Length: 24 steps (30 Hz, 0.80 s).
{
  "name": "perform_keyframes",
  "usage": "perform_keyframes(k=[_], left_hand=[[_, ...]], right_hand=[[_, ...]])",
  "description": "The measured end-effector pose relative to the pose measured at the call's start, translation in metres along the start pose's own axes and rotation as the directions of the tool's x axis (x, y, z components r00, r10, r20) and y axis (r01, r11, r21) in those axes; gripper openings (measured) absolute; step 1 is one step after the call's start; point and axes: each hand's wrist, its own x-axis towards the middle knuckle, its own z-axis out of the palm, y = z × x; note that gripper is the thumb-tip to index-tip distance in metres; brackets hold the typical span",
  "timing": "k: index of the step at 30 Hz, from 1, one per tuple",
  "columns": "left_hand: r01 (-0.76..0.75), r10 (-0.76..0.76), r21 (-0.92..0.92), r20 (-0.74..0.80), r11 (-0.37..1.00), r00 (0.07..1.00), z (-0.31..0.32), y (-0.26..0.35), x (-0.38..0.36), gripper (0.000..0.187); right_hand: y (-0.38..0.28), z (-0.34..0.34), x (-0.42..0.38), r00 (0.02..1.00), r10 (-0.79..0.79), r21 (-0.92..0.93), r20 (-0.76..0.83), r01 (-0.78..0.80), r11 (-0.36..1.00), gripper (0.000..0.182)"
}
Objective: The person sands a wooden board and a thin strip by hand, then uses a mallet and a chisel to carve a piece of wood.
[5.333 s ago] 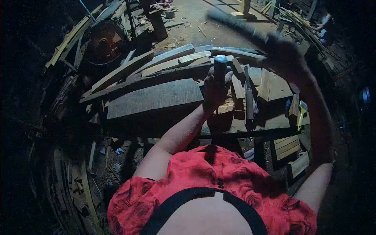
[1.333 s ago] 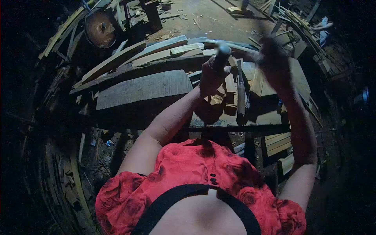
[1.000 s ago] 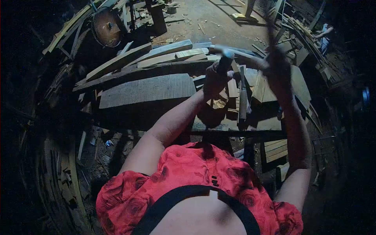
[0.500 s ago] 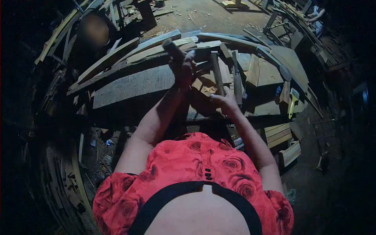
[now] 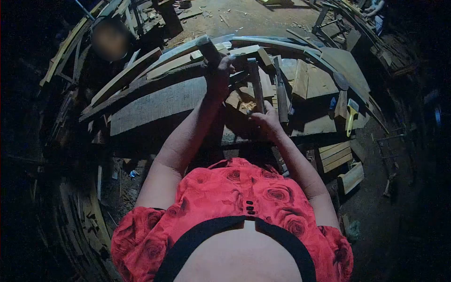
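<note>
My left hand (image 5: 219, 79) grips a chisel (image 5: 208, 47) by its handle, the handle end sticking up and the blade hidden under my fist. It stands over a small chipped wood block (image 5: 242, 102) on the workbench (image 5: 324, 124). My right hand (image 5: 266, 121) is low on the bench, closed around the end of a hammer handle (image 5: 256, 87). The hammer lies pointing away from me, its head near the far planks.
A wide grey plank (image 5: 159, 104) lies left of the block, with long curved boards (image 5: 141, 70) behind it. A second chisel (image 5: 281, 94) lies right of the hammer. A yellow-handled tool (image 5: 350, 118) sits at the bench's right end. Offcuts (image 5: 336, 156) are stacked below.
My right hand has come down from above the bench and now rests low with the hammer lying flat. My left hand with the chisel has shifted left.
</note>
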Motion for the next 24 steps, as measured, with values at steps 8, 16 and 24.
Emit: perform_keyframes(k=[8,16,24], left_hand=[[-0.454,0.361,0.500,0.276,0.737,0.891,0.000,-0.030,0.007,0.014],[-0.658,0.503,0.504,0.425,0.560,0.753,0.026,-0.004,-0.015,0.033],[-0.684,0.509,0.374,0.469,0.627,0.722,0.026,-0.009,-0.011,0.045]], right_hand=[[-0.021,0.000,-0.004,0.994,0.111,-0.018,0.015,-0.111,0.994,0.038],[-0.225,-0.008,-0.014,0.726,-0.686,-0.639,0.034,0.544,0.544,0.023],[-0.278,0.033,-0.044,0.857,-0.335,-0.914,0.391,0.318,-0.253,0.039]])
